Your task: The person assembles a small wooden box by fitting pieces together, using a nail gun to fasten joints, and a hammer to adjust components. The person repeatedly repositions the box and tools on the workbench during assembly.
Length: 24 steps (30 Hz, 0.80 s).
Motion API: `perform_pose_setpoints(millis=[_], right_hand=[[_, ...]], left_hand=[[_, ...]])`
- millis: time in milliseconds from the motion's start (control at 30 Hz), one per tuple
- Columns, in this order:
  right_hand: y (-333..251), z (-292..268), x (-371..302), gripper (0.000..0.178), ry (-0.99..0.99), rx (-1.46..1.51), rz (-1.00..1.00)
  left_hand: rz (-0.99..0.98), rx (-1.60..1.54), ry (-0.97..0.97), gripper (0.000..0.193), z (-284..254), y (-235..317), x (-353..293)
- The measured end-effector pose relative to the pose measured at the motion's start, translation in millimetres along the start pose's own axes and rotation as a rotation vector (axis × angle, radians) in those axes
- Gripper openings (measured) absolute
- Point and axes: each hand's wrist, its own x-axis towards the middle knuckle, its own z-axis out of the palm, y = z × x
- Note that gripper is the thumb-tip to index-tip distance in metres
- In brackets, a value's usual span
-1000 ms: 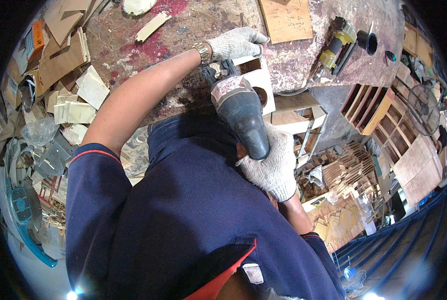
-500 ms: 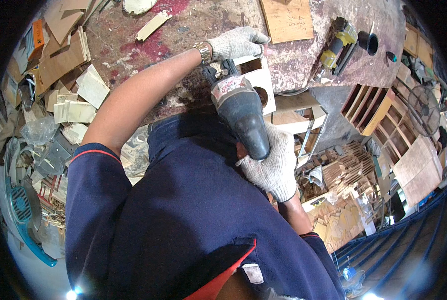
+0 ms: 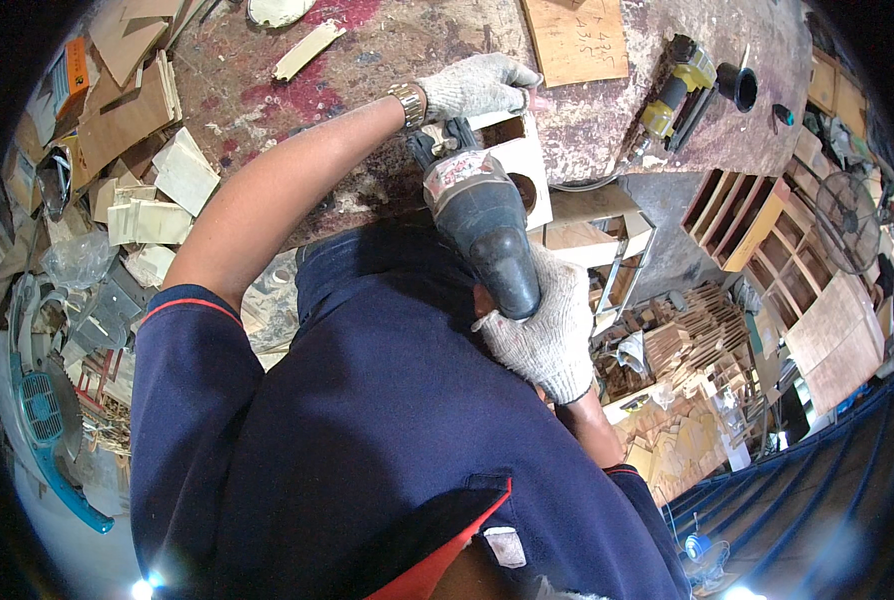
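My right hand [image 3: 552,335], in a white knit glove, is wrapped round the rear of a dark grey power tool [image 3: 477,205] with a black rounded end. Its front points away from me, over a white wooden panel or box [image 3: 534,160] with cut-out openings. At the far end of that piece my left hand [image 3: 475,88], gloved too, bends over its edge with fingers curled. Where the tool's working end meets the wood is hidden. The tool's exact kind does not show.
A paint-stained worktable [image 3: 387,50] carries a plywood sheet [image 3: 577,40], a yellow-and-black nail gun [image 3: 679,90] and a black cup [image 3: 736,86]. Wood offcuts [image 3: 152,215] are heaped at left, above a teal saw [image 3: 42,410]. At right stand a wooden frame [image 3: 607,220] and a fan [image 3: 847,220].
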Motion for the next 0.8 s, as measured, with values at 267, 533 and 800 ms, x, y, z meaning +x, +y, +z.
perform_pose_setpoints(millis=[267,533,800], right_hand=[[-4.7,-2.5,1.1,0.038,-0.017,-0.051,-0.007],[-3.8,-1.9,1.7,0.038,-0.013,-0.010,0.007],[-6.3,-0.7,1.1,0.037,-0.021,0.030,0.032]], left_hand=[[-0.116,0.059,-0.128,0.047,-7.7,2.1,4.9],[-0.032,0.030,-0.022,0.045,-0.4,-5.3,2.9],[0.023,-0.012,-0.041,0.048,-3.1,-1.1,1.0]])
